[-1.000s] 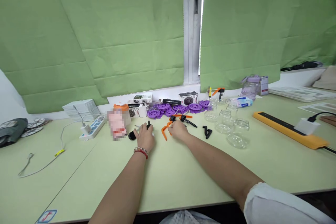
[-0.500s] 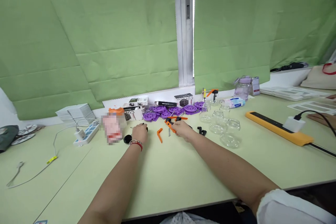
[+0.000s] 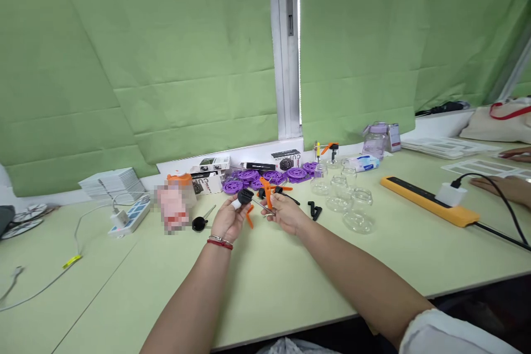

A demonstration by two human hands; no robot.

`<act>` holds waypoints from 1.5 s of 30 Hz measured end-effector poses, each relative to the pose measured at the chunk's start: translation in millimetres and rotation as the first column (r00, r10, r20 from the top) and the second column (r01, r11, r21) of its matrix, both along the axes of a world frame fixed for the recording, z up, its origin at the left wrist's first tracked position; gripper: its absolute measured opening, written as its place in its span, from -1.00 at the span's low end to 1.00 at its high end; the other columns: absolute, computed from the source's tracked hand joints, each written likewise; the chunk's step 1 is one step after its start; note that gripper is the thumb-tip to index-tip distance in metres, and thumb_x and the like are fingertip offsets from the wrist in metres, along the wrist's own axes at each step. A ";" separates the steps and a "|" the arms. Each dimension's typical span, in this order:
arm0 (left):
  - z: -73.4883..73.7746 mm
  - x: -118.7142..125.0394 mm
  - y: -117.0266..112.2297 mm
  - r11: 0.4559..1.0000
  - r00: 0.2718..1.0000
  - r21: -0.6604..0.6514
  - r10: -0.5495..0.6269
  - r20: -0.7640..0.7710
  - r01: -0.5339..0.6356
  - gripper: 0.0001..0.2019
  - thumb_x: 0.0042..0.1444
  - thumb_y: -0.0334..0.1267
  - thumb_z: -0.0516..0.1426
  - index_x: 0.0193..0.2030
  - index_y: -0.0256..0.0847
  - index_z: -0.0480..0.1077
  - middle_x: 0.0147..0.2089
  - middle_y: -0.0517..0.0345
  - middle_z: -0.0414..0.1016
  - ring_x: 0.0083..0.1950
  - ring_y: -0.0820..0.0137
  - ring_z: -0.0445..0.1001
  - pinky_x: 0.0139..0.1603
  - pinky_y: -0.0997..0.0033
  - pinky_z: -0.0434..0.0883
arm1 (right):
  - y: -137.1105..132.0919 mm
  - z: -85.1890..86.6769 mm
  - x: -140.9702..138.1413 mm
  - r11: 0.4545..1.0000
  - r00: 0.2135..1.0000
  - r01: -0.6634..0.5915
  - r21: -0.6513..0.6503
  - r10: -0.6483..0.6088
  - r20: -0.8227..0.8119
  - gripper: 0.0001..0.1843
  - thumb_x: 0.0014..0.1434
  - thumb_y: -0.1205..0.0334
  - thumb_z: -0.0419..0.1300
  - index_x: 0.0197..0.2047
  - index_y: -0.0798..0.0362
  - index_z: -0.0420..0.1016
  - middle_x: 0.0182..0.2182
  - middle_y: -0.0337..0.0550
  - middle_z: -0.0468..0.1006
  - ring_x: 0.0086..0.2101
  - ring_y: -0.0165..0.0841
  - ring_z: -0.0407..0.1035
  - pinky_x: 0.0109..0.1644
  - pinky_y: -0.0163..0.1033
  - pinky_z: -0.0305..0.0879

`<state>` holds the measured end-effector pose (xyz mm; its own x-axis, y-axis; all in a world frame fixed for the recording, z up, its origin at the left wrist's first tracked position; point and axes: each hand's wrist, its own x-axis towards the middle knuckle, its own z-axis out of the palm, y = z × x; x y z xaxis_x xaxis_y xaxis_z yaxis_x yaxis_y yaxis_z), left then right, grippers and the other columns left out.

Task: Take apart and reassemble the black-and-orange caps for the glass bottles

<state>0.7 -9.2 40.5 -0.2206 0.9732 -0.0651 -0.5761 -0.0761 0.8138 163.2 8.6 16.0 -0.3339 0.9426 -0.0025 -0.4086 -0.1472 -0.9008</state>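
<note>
My left hand [image 3: 228, 220] is closed around a black cap [image 3: 244, 196] with a white lower part and a thin metal rod pointing right. In my right hand [image 3: 286, 214] is an upright orange lever [image 3: 267, 192], held in a pinch. The rod's end reaches the right fingers; whether they grip it too, I cannot tell. Behind the fingers lies an orange bent piece [image 3: 250, 217], partly hidden. A similar round black piece [image 3: 199, 224] with a metal rod rests left of my left hand. Black angled parts [image 3: 314, 210] lie right of my right hand.
Purple wheel-shaped pieces [image 3: 249, 175] and small boxes [image 3: 207, 181] line the wall. Several clear glass jars [image 3: 359, 218] stand at the right, before an orange power strip [image 3: 429, 201]. A white power strip [image 3: 130, 215] lies left. Another person's hand [image 3: 504, 188] shows far right.
My left hand has picked up the black cap with its rod and turned palm up, moving right. My right hand has brought the orange lever upright beside it. The view has shifted slightly.
</note>
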 end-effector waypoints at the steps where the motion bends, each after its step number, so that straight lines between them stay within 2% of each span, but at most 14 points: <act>1: -3.7 -0.6 -0.7 1.000 1.000 -0.011 -0.007 0.011 0.007 -0.80 -0.08 -0.62 0.08 -0.36 -0.27 0.36 -0.35 0.08 0.51 -0.35 0.47 0.52 -0.29 0.49 0.49 | -1.4 -1.1 -0.5 1.000 1.000 0.009 0.027 -0.010 0.012 -0.83 0.16 0.14 0.15 -0.34 0.06 0.32 -0.37 -0.17 0.45 -0.48 -0.46 0.33 -0.49 -0.37 0.12; 3: -10.4 -4.7 -1.4 0.998 0.997 -0.055 -0.037 -0.065 0.034 -0.87 0.00 -0.53 0.08 -0.32 -0.28 0.36 -0.36 0.05 0.51 -0.37 0.44 0.52 -0.34 0.46 0.49 | -3.1 -2.9 -0.8 0.997 0.996 0.052 0.063 -0.056 0.072 -0.78 0.14 0.12 0.17 -0.39 0.07 0.28 -0.47 -0.22 0.41 -0.56 -0.51 0.24 -0.54 -0.39 -0.01; 5: -14.2 -10.3 -2.8 0.995 0.958 -0.096 -0.064 -0.280 0.038 -0.88 0.09 -0.32 0.08 -0.25 -0.30 0.38 -0.35 -0.02 0.50 -0.40 0.36 0.51 -0.43 0.40 0.46 | -4.0 -3.6 -0.3 0.994 0.986 0.089 0.065 -0.097 0.134 -0.76 0.13 0.10 0.17 -0.41 0.08 0.26 -0.52 -0.27 0.39 -0.60 -0.54 0.17 -0.54 -0.40 -0.06; 6: -14.8 -12.7 -4.0 0.997 0.909 -0.081 -0.047 -0.413 0.015 -0.79 0.11 -0.20 0.07 -0.21 -0.30 0.39 -0.32 -0.05 0.51 -0.38 0.32 0.51 -0.45 0.38 0.44 | -4.5 -3.5 0.1 0.993 0.982 0.099 0.058 -0.107 0.156 -0.75 0.13 0.09 0.16 -0.41 0.08 0.26 -0.54 -0.28 0.38 -0.61 -0.55 0.15 -0.54 -0.40 -0.07; 8: -13.9 -15.7 -7.3 0.998 0.767 0.066 0.054 -0.640 -0.014 -0.64 0.11 -0.03 0.06 -0.12 -0.28 0.41 -0.16 -0.12 0.50 -0.22 0.24 0.51 -0.36 0.32 0.45 | -6.0 -2.6 1.2 0.995 0.979 0.092 0.042 -0.098 0.180 -0.75 0.13 0.09 0.15 -0.41 0.08 0.26 -0.54 -0.28 0.39 -0.61 -0.55 0.14 -0.54 -0.41 -0.09; 11: -11.2 -14.9 -13.0 0.937 0.582 0.327 0.201 -0.788 0.120 -0.58 0.03 -0.04 0.14 0.00 -0.20 0.40 0.04 -0.08 0.43 0.03 0.21 0.41 -0.05 0.25 0.39 | -9.3 -1.1 2.8 1.000 0.982 0.013 0.012 -0.015 0.187 -0.74 0.12 0.08 0.16 -0.40 0.09 0.26 -0.54 -0.27 0.40 -0.62 -0.56 0.14 -0.55 -0.41 -0.11; 13: -10.8 -12.5 -16.1 0.907 0.526 0.351 0.187 -0.830 0.231 -0.54 -0.07 -0.13 0.23 0.02 -0.17 0.39 -0.05 -0.01 0.47 -0.04 0.26 0.43 -0.03 0.29 0.36 | -10.6 -1.0 3.7 0.999 0.982 -0.035 0.003 0.033 0.187 -0.73 0.11 0.07 0.18 -0.41 0.09 0.26 -0.56 -0.28 0.39 -0.64 -0.57 0.13 -0.56 -0.41 -0.13; 15: -12.1 -10.5 -17.7 0.915 0.508 0.305 0.136 -0.850 0.265 -0.57 -0.17 -0.18 0.30 -0.09 -0.18 0.44 -0.22 0.08 0.49 -0.21 0.33 0.44 -0.16 0.36 0.38 | -10.0 -1.8 4.9 0.999 0.982 -0.049 0.008 0.047 0.183 -0.72 0.10 0.07 0.19 -0.42 0.08 0.24 -0.57 -0.30 0.37 -0.65 -0.57 0.13 -0.57 -0.41 -0.14; 19: -17.7 -9.9 -14.9 0.955 0.583 0.255 0.123 -0.803 0.150 -0.68 -0.31 -0.22 0.36 -0.35 -0.21 0.45 -0.38 0.18 0.43 -0.39 0.42 0.37 -0.37 0.46 0.33 | -2.5 -3.8 10.7 0.999 0.985 -0.038 0.040 0.031 0.170 -0.72 0.12 0.04 0.17 -0.39 0.08 0.27 -0.45 -0.18 0.46 -0.54 -0.47 0.31 -0.55 -0.37 -0.01; 23: -23.0 -12.4 -7.6 0.978 0.743 0.204 0.114 -0.659 0.031 -0.62 -0.30 -0.20 0.36 -0.31 -0.23 0.37 -0.46 0.27 0.36 -0.52 0.51 0.32 -0.48 0.49 0.28 | 6.5 -4.3 23.6 0.996 0.985 -0.010 0.090 -0.006 0.173 -0.73 0.10 0.04 0.20 -0.35 0.09 0.33 -0.36 -0.13 0.50 -0.45 -0.45 0.34 -0.47 -0.36 0.10; 27: -25.4 -14.5 -2.2 0.983 0.853 0.182 0.127 -0.506 -0.038 -0.58 -0.27 -0.19 0.35 -0.27 -0.24 0.32 -0.54 0.33 0.32 -0.60 0.56 0.29 -0.53 0.51 0.24 | 10.0 -6.1 34.2 0.986 0.984 -0.119 0.113 0.102 0.147 -0.63 0.01 -0.03 0.27 -0.42 0.08 0.28 -0.50 -0.23 0.45 -0.57 -0.51 0.21 -0.46 -0.34 0.07; 33: -31.0 -14.7 1.4 0.984 0.902 0.178 0.075 -0.425 0.003 -0.60 -0.24 -0.22 0.34 -0.26 -0.24 0.31 -0.60 0.34 0.34 -0.62 0.55 0.30 -0.55 0.53 0.19 | 9.1 -13.1 32.7 0.954 0.953 -0.249 0.166 0.210 0.220 -0.57 -0.01 -0.13 0.26 -0.43 0.09 0.30 -0.54 -0.27 0.42 -0.62 -0.54 0.14 -0.45 -0.33 0.08; 40: -32.9 -12.3 -0.6 0.979 0.941 0.182 -0.024 -0.339 0.090 -0.64 -0.21 -0.23 0.31 -0.26 -0.22 0.31 -0.51 0.29 0.42 -0.58 0.56 0.33 -0.51 0.52 0.22 | 8.3 -14.2 30.4 0.954 0.961 -0.266 0.140 0.252 0.111 -0.59 -0.03 -0.09 0.29 -0.40 0.07 0.28 -0.52 -0.28 0.41 -0.61 -0.54 0.13 -0.46 -0.33 0.05; 45: -32.2 -8.8 -2.6 0.975 0.943 0.200 -0.029 -0.332 0.101 -0.62 -0.24 -0.23 0.32 -0.27 -0.22 0.31 -0.48 0.29 0.43 -0.57 0.57 0.33 -0.49 0.50 0.24 | 5.4 -9.7 30.3 0.962 0.967 -0.249 0.108 0.241 0.083 -0.62 -0.01 -0.03 0.29 -0.39 0.06 0.26 -0.54 -0.29 0.38 -0.61 -0.53 0.12 -0.47 -0.33 0.03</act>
